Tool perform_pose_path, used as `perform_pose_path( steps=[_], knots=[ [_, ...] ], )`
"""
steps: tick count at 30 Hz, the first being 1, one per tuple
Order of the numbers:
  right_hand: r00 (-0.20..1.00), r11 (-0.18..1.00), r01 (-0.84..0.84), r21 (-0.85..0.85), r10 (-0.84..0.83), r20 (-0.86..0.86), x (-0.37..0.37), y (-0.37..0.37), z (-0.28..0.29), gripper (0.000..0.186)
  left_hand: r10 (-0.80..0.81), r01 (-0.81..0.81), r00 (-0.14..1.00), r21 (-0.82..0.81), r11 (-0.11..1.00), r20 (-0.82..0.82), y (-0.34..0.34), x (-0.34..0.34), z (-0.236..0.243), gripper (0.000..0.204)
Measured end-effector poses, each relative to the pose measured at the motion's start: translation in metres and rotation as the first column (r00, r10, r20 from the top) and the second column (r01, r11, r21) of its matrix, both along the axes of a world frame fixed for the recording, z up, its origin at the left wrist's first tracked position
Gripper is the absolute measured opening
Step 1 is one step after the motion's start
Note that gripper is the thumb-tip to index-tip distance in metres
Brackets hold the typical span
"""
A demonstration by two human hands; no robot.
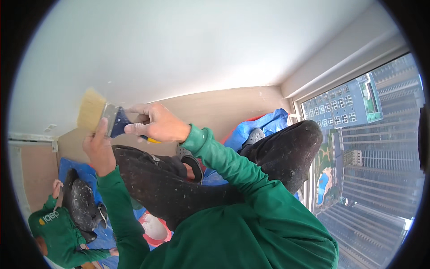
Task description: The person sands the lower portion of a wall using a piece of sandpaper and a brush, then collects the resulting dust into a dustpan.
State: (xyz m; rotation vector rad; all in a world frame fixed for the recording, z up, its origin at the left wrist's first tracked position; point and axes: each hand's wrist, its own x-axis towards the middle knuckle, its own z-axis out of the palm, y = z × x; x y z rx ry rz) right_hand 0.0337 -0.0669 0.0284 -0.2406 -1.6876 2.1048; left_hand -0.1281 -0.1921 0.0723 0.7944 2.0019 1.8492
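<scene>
A wide paintbrush with pale yellow bristles, a metal band and a dark blue handle is up in front of the white wall, to the left. My left hand grips it from below, its thumb on the metal band. My right hand is closed at the handle side, fingers bent around it. Below the right fingers a small yellow tip sticks out; whether it belongs to the brush handle I cannot tell. White dust marks both hands. The bristles look slightly blurred.
My bent legs in dark trousers are below my arms. A pinkish-red bucket, whitish inside, stands by my left arm. Blue sheeting covers part of the floor. A co-worker in green sits lower left. A window is at right.
</scene>
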Motion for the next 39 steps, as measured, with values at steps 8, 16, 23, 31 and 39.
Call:
perform_pose_path(
  steps=[8, 16, 23, 31, 39],
  knots=[
    [0.312, 0.263, 0.948, -0.179, -0.668, 0.675, 0.166, 0.154, -0.225, 0.030, 0.027, 0.020, 0.967, 0.181, 0.983, -0.253, 0.129, -0.050, 0.013, 0.020],
    [0.343, -0.114, 0.800, -0.590, -0.719, 0.604, 0.306, 0.271, -0.345, 0.051, -0.113, -0.024, 0.894, -0.297, 0.955, -0.434, 0.130, -0.039, -0.017, 0.017],
    [0.788, 0.571, 0.509, -0.644, -0.010, 0.615, -0.125, 0.025, -0.390, 0.051, -0.169, -0.046, 0.832, -0.371, 0.928, -0.528, 0.147, -0.023, -0.031, 0.017],
    [0.354, -0.103, 0.596, -0.796, -0.857, 0.375, 0.202, 0.213, -0.335, 0.042, -0.083, -0.128, 0.872, -0.387, 0.913, -0.483, 0.130, -0.036, -0.028, 0.018],
    [0.757, 0.780, 0.417, -0.466, -0.015, 0.654, -0.155, 0.019, -0.311, 0.049, -0.232, -0.034, 0.676, -0.345, 0.938, -0.699, 0.148, -0.006, -0.019, 0.017]
  ],
)
